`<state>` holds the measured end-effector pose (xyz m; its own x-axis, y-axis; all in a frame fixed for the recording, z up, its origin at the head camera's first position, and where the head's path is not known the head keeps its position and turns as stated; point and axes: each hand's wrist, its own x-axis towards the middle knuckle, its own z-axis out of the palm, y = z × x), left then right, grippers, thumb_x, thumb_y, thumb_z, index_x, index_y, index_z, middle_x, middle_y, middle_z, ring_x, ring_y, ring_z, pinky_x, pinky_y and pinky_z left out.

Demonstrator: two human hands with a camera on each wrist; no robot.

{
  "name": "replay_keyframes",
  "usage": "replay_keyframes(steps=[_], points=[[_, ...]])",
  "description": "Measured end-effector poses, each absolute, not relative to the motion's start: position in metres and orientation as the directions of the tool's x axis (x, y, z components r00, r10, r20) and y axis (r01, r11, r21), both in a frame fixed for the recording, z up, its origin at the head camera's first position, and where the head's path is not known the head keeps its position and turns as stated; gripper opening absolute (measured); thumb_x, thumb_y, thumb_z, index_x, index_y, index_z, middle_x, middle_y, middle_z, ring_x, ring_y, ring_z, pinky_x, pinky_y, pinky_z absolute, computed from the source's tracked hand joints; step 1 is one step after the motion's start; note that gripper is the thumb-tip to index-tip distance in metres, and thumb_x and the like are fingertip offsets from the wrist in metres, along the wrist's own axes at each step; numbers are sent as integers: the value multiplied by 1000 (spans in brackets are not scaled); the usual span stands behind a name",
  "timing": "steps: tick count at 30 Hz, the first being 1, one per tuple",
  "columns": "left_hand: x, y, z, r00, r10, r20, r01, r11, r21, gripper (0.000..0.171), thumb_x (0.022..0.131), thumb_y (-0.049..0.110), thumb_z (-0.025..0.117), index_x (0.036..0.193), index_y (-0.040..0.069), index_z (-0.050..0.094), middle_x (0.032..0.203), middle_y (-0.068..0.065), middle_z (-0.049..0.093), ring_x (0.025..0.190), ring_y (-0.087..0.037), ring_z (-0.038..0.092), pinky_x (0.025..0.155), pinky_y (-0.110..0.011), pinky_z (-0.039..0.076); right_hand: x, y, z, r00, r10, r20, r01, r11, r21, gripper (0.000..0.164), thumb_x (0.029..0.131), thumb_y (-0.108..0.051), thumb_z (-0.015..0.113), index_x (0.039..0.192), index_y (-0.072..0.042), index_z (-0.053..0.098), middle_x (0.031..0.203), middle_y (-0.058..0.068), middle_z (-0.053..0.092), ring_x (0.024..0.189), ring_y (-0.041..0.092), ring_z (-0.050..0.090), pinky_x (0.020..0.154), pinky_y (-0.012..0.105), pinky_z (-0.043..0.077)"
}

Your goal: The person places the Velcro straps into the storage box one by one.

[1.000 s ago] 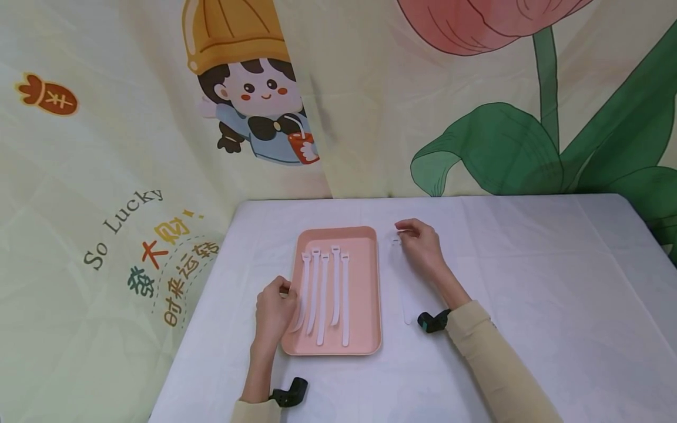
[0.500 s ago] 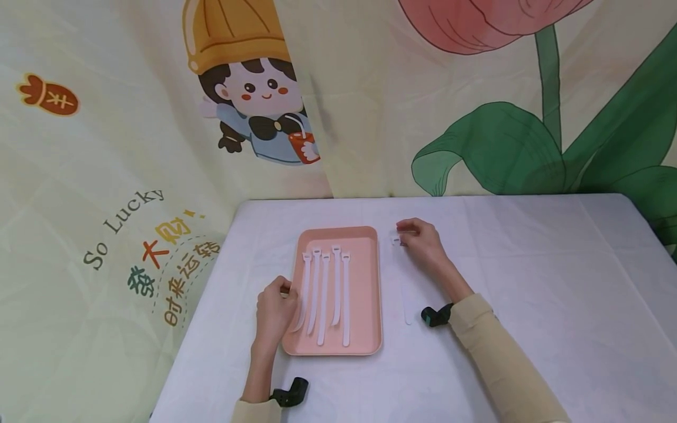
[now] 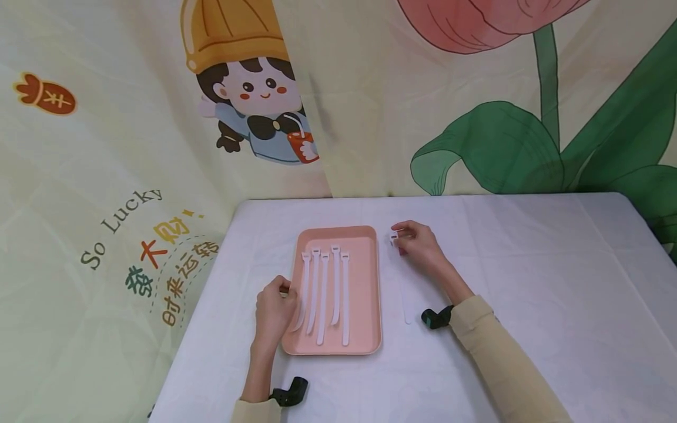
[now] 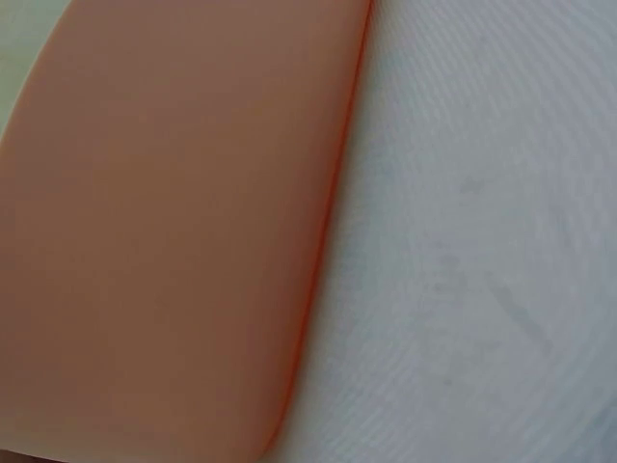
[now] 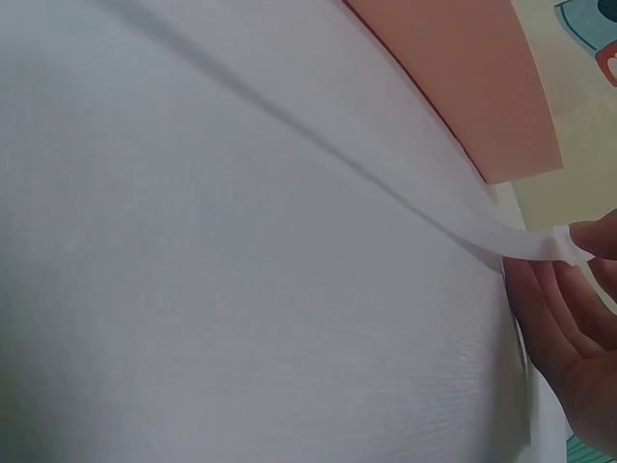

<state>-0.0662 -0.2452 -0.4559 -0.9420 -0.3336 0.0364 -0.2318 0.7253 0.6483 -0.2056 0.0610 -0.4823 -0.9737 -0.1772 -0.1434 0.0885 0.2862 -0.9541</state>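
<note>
A pink tray lies on the table, bearing several flat white cable ties with slotted heads, laid side by side lengthwise. My left hand pinches the tray's left rim with curled fingers. To the right of the tray, my right hand holds another white cable tie by its slotted head, between thumb and fingers. In the right wrist view the strap curves down from the fingertips towards the white cloth. Only the tray's outer wall and the cloth fill most of the left wrist view.
A white cloth covers the table, whose back edge meets a printed curtain with a cartoon figure and a flower. Black wrist cameras sit on both forearms.
My right hand has shifted slightly left and down, and the head of its cable tie has tilted. My left hand and the tray have stayed where they were.
</note>
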Motion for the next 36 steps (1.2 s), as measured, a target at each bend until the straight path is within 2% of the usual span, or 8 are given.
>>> replay_keyframes(steps=[6, 17, 24, 30, 36], points=[[-66, -246, -455, -942, -334, 29, -233, 716, 658, 8, 93, 3, 60, 94, -2, 67, 90, -18, 74, 76, -27, 72, 59, -33, 52, -200, 61, -481, -973, -191, -128, 68, 296, -953, 35, 95, -2, 59, 130, -2, 63, 114, 20, 69, 72, 19, 64, 67, 27, 53], [-66, -246, -455, -942, -335, 16, -240, 707, 665, 9, 94, 4, 59, 95, -1, 67, 91, -18, 74, 74, -26, 72, 57, -31, 50, -193, 64, -475, -979, -181, -96, 36, 314, -949, 37, 96, 0, 54, 132, -2, 62, 113, 20, 68, 74, 23, 65, 69, 31, 57], [-66, -246, -455, -941, -338, 6, -248, 702, 668, 9, 94, 4, 59, 95, -1, 67, 92, -18, 74, 75, -26, 73, 57, -30, 51, -192, 66, -465, -984, -162, -69, 18, 302, -953, 37, 94, 4, 56, 131, 1, 63, 116, 21, 68, 85, 27, 68, 74, 37, 60], [-66, -245, -455, -943, -334, 15, -239, 705, 667, 8, 94, 4, 60, 95, -1, 67, 91, -18, 74, 75, -26, 72, 58, -30, 51, -190, 65, -455, -986, -147, -79, 33, 295, -955, 35, 95, 2, 60, 130, -1, 64, 121, 20, 67, 92, 30, 69, 80, 44, 61], [-65, -246, -455, -942, -335, 10, -243, 703, 669, 9, 95, 3, 60, 95, -1, 67, 90, -18, 73, 74, -25, 71, 58, -30, 50, -186, 66, -447, -988, -145, -57, 10, 308, -951, 32, 97, -1, 63, 129, -3, 65, 123, 19, 66, 95, 31, 70, 80, 40, 62]])
